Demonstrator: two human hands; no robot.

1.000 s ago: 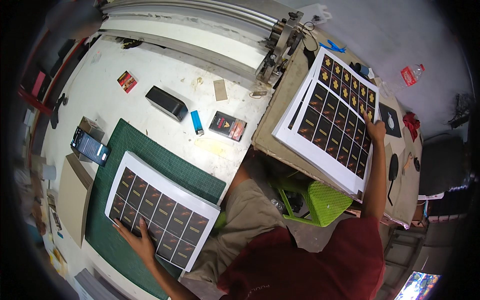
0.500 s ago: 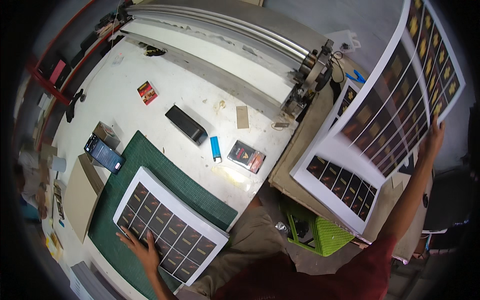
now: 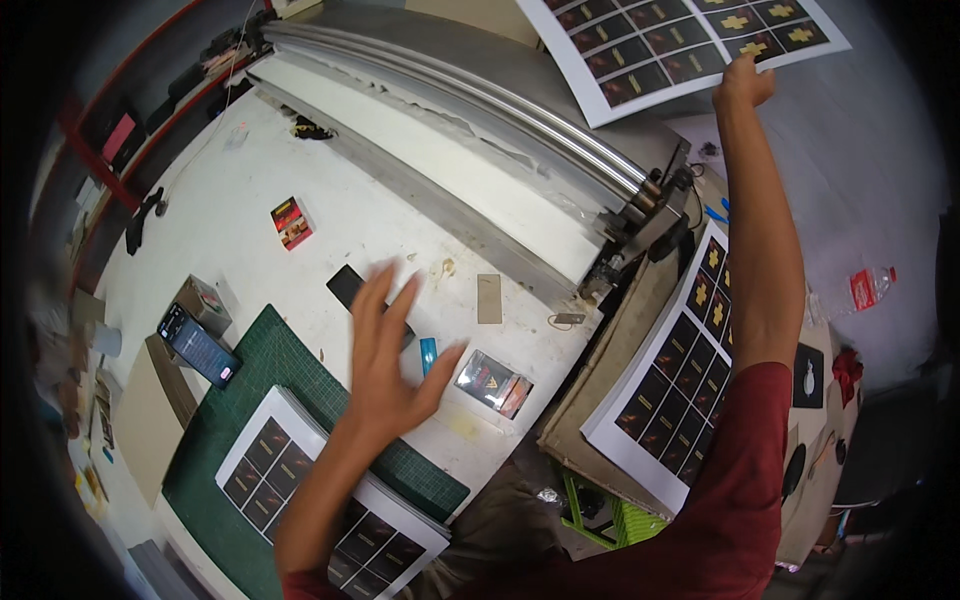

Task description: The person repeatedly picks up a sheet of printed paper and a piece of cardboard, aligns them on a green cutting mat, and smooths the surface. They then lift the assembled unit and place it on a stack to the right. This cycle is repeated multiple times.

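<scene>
High at the upper right, my right hand (image 3: pixel 742 84) pinches the lower edge of a large printed sheet (image 3: pixel 640 45) covered in dark rectangles, some with gold cross shapes. My left hand (image 3: pixel 388 370) is raised over the white table with its fingers spread, slightly blurred and holding nothing. Beneath my left forearm lies a stack of printed sheets (image 3: pixel 262 478) on a green cutting mat (image 3: pixel 205 470). To the right, another pile of the same prints (image 3: pixel 672 400) rests on a side table, partly hidden by my right arm. A black box (image 3: pixel 345 284) is half covered by my left fingers.
A long roller machine (image 3: pixel 470 150) spans the table's back. On the table are a red box (image 3: pixel 291 223), a blue lighter (image 3: pixel 429 355), a clear-wrapped pack (image 3: pixel 494 384), a brown card piece (image 3: pixel 489 299) and a propped phone (image 3: pixel 198 345). A green stool (image 3: pixel 635 525) stands below.
My right hand has swung the sheet up and leftward, away from the right pile toward the machine. My left hand has left the stack on the mat and risen over the table.
</scene>
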